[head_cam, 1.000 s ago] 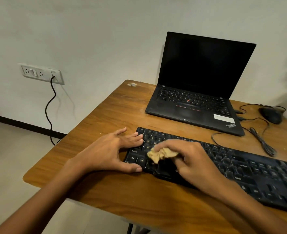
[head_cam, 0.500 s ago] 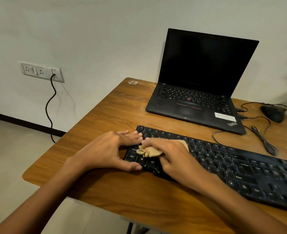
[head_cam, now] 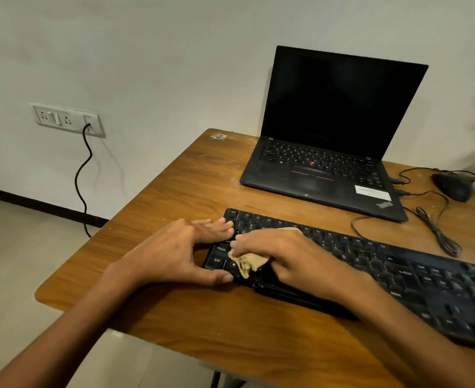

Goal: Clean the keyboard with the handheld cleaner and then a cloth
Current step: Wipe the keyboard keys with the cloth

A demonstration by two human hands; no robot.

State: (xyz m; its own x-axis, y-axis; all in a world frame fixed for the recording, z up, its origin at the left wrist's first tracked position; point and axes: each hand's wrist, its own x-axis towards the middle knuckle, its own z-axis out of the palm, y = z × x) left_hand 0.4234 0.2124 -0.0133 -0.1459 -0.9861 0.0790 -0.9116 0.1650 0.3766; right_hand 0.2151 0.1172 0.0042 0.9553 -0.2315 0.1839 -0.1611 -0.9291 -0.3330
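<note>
Right hand [head_cam: 284,253] grips crumpled tan cloth [head_cam: 250,261] by 'Ctrl' on our long black keyboard [head_cam: 398,264]; straight-fingered left hand [head_cam: 169,253] braces its 9 o'clock edge. Black 'ThinkPad' laptop [head_cam: 328,175] at 1 o'clock.

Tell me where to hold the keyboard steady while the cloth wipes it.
Take the keyboard by its short left end, coming from the left. It is long, flat and low, so the left hand can span that end, fingers on the far edge, thumb on the near edge, clear of the right hand and cloth.
</note>
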